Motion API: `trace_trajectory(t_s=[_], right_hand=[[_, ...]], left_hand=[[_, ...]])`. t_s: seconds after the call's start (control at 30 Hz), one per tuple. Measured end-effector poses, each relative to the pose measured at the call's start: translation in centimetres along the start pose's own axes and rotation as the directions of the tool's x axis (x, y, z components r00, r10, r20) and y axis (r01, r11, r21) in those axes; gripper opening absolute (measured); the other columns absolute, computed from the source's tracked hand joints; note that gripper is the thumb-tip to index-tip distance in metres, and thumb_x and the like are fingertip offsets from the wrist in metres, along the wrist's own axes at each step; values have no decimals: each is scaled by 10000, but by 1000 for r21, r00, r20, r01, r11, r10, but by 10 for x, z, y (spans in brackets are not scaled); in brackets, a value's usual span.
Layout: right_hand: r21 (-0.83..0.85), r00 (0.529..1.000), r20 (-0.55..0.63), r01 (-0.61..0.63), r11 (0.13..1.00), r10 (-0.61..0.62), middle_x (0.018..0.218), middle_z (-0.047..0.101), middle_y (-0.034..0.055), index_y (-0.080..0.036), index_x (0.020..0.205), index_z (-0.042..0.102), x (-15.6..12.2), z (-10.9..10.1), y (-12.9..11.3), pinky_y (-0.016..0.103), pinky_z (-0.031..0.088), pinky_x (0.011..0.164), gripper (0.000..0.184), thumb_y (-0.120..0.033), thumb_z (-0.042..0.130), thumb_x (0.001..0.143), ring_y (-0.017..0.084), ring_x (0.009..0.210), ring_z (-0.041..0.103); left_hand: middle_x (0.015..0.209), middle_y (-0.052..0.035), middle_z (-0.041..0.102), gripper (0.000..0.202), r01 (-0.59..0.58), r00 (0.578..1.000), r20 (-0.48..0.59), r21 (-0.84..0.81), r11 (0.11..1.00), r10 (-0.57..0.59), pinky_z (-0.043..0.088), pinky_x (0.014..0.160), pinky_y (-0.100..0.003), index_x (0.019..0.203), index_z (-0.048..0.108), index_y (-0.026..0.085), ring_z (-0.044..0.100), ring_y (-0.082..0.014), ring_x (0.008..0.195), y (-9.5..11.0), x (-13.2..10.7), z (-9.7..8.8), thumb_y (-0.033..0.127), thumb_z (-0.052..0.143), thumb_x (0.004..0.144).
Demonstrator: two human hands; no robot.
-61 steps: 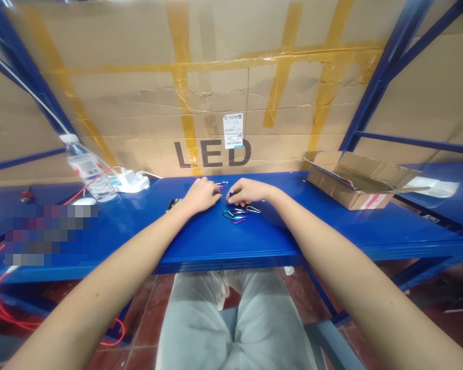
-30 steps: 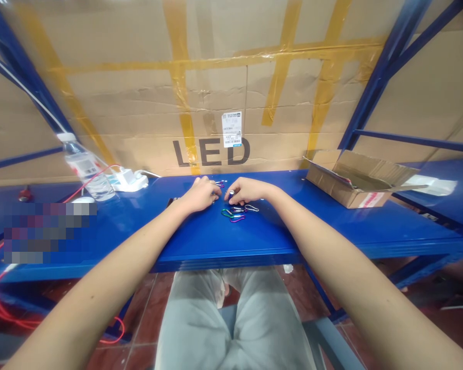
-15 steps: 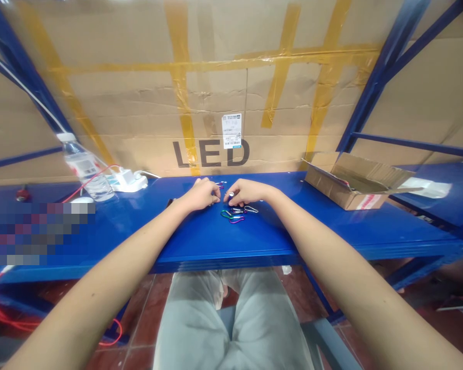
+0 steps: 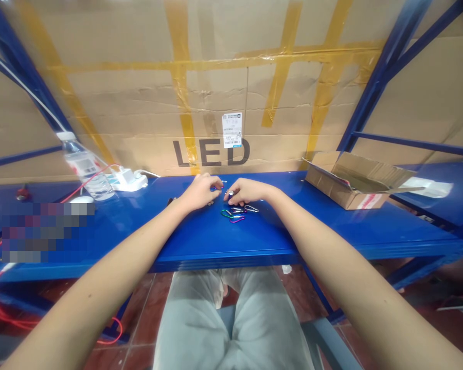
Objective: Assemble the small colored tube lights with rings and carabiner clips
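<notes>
head view: left hand (image 4: 199, 193) and right hand (image 4: 250, 191) meet over loose clips (image 4: 235, 213) on the surface (image 4: 216, 239).
right hand pinches a small shiny piece (image 4: 230, 193) just behind the clips; left hand is curled beside it, grip unclear. resting both wrists down would likely steady the fingertips.

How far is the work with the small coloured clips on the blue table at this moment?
Looks done: a few coloured clips lie grouped on the blue table near the right hand; whether they are linked is too small to tell. In hand: the right hand pinches a small shiny piece, the left hand close against it. Left: unclear; the open cardboard box hides its contents.
</notes>
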State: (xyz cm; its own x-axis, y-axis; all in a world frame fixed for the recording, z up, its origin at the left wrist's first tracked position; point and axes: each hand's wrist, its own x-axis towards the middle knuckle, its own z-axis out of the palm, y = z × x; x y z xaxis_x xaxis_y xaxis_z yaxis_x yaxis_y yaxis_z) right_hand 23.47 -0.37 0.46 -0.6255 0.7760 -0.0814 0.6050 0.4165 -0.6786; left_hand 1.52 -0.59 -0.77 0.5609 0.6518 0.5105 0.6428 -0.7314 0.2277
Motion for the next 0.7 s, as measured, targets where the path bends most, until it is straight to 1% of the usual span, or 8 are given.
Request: trace_trajectory(t_s=[0.07, 0.13, 0.23, 0.4, 0.5, 0.7], right_hand=[[21, 1000, -10, -1, 1000, 1, 662, 670, -9, -151, 985, 791, 1, 0, 1, 230, 429, 539, 288, -272, 783, 724, 103, 557, 566], [38, 1000, -18, -2, 999, 2, 642, 663, -15, -150, 947, 788, 0, 1, 0, 234, 436, 543, 276, -288, 803, 709, 105, 550, 570], [42, 1000, -28, 2, 999, -1, 627, 658, -15, -146, 889, 776, -1, 2, -2, 235, 440, 533, 221, -269, 798, 707, 108, 538, 573], [5, 999, -42, 6, 1000, -6, 616, 657, -2, -143, 759, 735, -2, 3, -5, 236, 449, 519, 85, -224, 746, 739, 111, 526, 572], [-11, 999, -44, 13, 1000, -14, 608, 657, 1, -147, 703, 711, -2, 3, -5, 237, 450, 522, 92, -226, 739, 744, 113, 527, 575], [-14, 999, -47, 17, 1000, -18, 614, 657, 3, -150, 686, 693, -2, 4, -5, 242, 434, 519, 123, -249, 731, 748, 114, 530, 577]], left_hand=[[950, -51, 728, 138, -35, 993, -119, -82, 996, 25, 492, 884, -381, 966, 704, 187, 632, -220, 952, 5, -1, -3, 160, 646, 843], [958, -50, 711, 147, -89, 982, -176, -147, 985, 63, 512, 874, -359, 987, 700, 184, 644, -201, 940, 12, -2, -5, 158, 655, 849], [937, -36, 695, 139, -153, 978, -163, -153, 976, 128, 520, 869, -351, 973, 703, 195, 648, -191, 924, 21, -4, -7, 150, 672, 846], [918, -24, 673, 157, -175, 980, -114, -127, 976, 161, 515, 868, -351, 983, 710, 205, 639, -188, 915, 26, -5, -5, 140, 689, 841], [919, -23, 678, 155, -188, 979, -97, -116, 975, 178, 504, 873, -347, 983, 709, 202, 629, -190, 933, 26, -5, -5, 131, 683, 848], [943, -32, 696, 157, -188, 981, -74, -110, 976, 180, 492, 879, -357, 995, 709, 201, 616, -207, 961, 24, -4, -4, 150, 683, 849]])
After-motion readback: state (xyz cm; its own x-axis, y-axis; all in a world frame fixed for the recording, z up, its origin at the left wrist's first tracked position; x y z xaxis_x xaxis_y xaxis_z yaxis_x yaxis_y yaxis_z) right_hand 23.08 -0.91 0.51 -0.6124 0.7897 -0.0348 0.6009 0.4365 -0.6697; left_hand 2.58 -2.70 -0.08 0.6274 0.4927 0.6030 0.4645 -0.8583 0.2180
